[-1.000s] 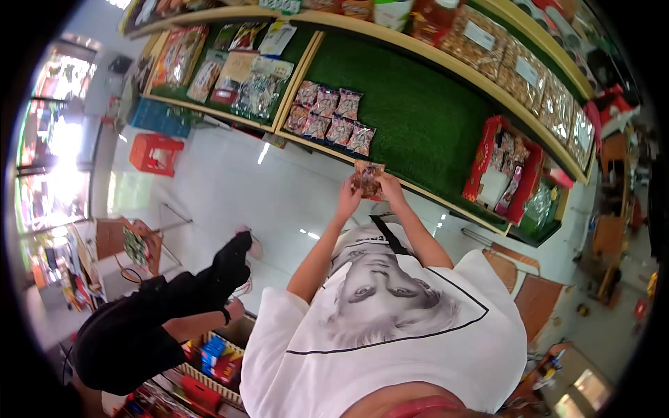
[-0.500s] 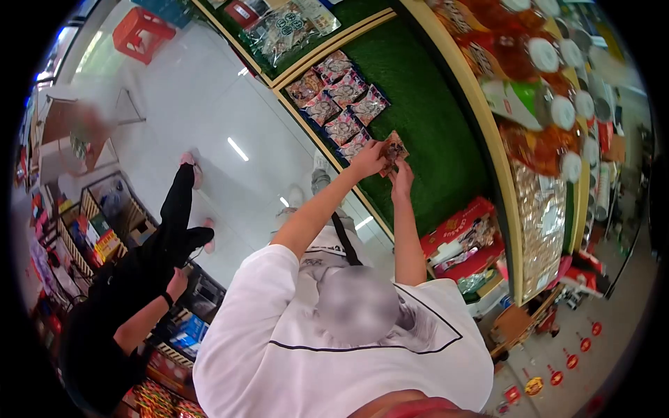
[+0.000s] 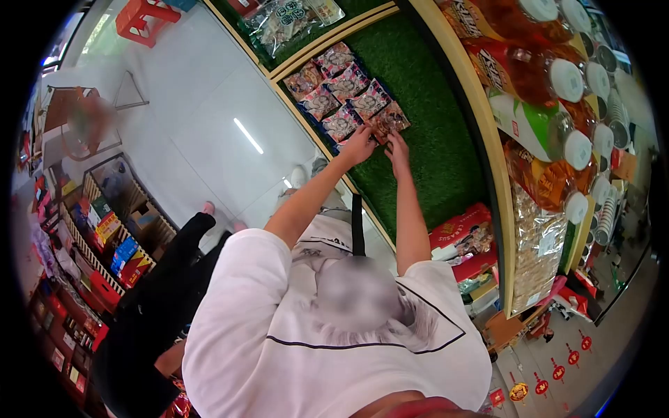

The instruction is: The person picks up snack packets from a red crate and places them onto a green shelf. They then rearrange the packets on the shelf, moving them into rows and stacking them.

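A small brownish snack packet (image 3: pixel 391 118) lies at the right end of a block of similar packets on the green turf shelf. My left hand (image 3: pixel 359 145) has its fingers closed at the packet's near left edge, over the lowest packets of the block. My right hand (image 3: pixel 398 154) pinches the near right edge of the same packet. Several pink and blue snack packets (image 3: pixel 346 83) lie in close rows beside it, with an orange-brown packet (image 3: pixel 304 81) at the far left. One packet in the front row is mostly covered by my left hand.
Wooden edging (image 3: pixel 460 59) frames the green turf (image 3: pixel 435 129). Drink bottles (image 3: pixel 550 118) stand beyond it on the right. A red bag (image 3: pixel 467 233) lies near the shelf's lower end. Another person in black (image 3: pixel 150 327) is at the left, near storage baskets.
Both hands have brought the packet up and left, from over the turf to against the block of packets. The person in black has shifted, and the view has tilted slightly.
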Motion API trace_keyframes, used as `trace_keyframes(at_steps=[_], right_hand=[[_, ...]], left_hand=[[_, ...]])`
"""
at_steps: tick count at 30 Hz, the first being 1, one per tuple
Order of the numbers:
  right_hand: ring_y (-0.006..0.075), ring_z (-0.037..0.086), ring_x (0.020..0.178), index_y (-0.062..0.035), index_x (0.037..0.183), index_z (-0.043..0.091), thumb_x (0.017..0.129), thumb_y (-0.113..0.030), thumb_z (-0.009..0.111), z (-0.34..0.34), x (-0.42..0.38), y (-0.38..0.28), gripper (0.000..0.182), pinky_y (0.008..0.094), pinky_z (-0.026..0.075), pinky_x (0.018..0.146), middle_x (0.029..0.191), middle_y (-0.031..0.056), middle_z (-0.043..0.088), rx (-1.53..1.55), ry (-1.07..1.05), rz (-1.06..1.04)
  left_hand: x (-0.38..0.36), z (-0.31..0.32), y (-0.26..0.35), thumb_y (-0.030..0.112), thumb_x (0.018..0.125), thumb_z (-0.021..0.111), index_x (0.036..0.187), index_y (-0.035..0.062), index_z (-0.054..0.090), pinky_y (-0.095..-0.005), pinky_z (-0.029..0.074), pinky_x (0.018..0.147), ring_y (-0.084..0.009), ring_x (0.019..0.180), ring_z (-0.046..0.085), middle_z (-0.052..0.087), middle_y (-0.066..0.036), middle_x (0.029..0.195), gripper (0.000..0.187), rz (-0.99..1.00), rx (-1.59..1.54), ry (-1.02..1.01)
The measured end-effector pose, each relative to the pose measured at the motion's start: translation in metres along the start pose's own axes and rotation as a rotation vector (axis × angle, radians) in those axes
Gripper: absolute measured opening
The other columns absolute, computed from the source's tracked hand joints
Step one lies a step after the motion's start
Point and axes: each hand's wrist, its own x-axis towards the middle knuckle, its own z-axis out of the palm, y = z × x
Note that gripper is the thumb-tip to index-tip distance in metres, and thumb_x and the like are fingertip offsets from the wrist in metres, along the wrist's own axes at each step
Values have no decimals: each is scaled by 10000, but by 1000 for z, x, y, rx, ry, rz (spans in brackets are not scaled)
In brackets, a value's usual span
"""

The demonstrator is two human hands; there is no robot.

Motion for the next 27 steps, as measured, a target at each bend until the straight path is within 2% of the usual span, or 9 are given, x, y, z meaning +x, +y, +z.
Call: trace_keyframes(at_steps=[5,11,14,16,18,21,22,26,27], right_hand=[[134,522,872,-159,1314,514,843,-341,603,-34,-26,94,513,310,460,759,988,12,565,-202,-8,-6],[189,606,962,-111,1305,507,875,-339,550,-75,-148,203,489,323,481,785,1131,64,606,-25,84,88],[255,601,1032,-98,1304,481,879,-342,538,-90,-232,254,493,363,491,831,1183,104,598,344,199,241],[289,598,1024,-93,1307,457,891,-334,516,-99,-265,300,485,389,494,845,1200,127,586,535,330,247],[322,593,1024,-80,1269,457,901,-322,499,-105,-290,345,443,416,497,859,1216,148,569,891,453,200],[324,591,1011,-35,1240,430,903,-270,454,-124,-310,344,411,427,507,843,1183,172,577,1429,613,60],[322,591,1014,-37,1224,430,905,-280,456,-138,-304,343,403,427,507,848,1182,171,577,1488,624,-21],[287,587,1043,-33,1211,455,907,-308,469,-199,-291,315,410,382,492,870,1207,158,566,1536,597,-265],[275,584,1058,-26,1216,462,906,-309,477,-217,-288,306,419,369,486,876,1218,154,561,1543,557,-302]], left_hand=[[-87,-32,-27,63,845,515,1105,38,581,-345,509,762,-287,950,606,583,-145,1069,269,25,-70,58],[-190,-79,-180,130,835,563,1018,16,616,-397,487,836,-358,945,617,655,-186,965,222,-261,36,120],[-235,-119,-245,246,848,545,967,-34,608,-417,521,742,-363,871,650,652,-235,956,310,-401,499,-169],[-231,-139,-275,308,886,516,913,-12,637,-441,529,540,-281,596,659,660,-181,766,343,-893,638,-744],[-231,-152,-255,247,884,536,879,-68,615,-413,515,476,-257,569,650,646,-154,770,326,-714,664,-742],[-205,-135,-267,117,680,655,919,38,642,-419,466,876,-324,979,579,638,-178,970,252,-172,727,-762],[-184,-124,-251,153,654,683,872,47,648,-429,477,847,-325,972,586,642,-169,947,245,672,1025,-960],[-138,21,-138,201,804,551,894,53,641,-439,466,813,-341,921,603,639,-171,964,195,-277,565,-761],[-119,63,-129,202,863,461,966,48,632,-409,469,813,-333,918,610,634,-184,992,252,22,600,-838]])
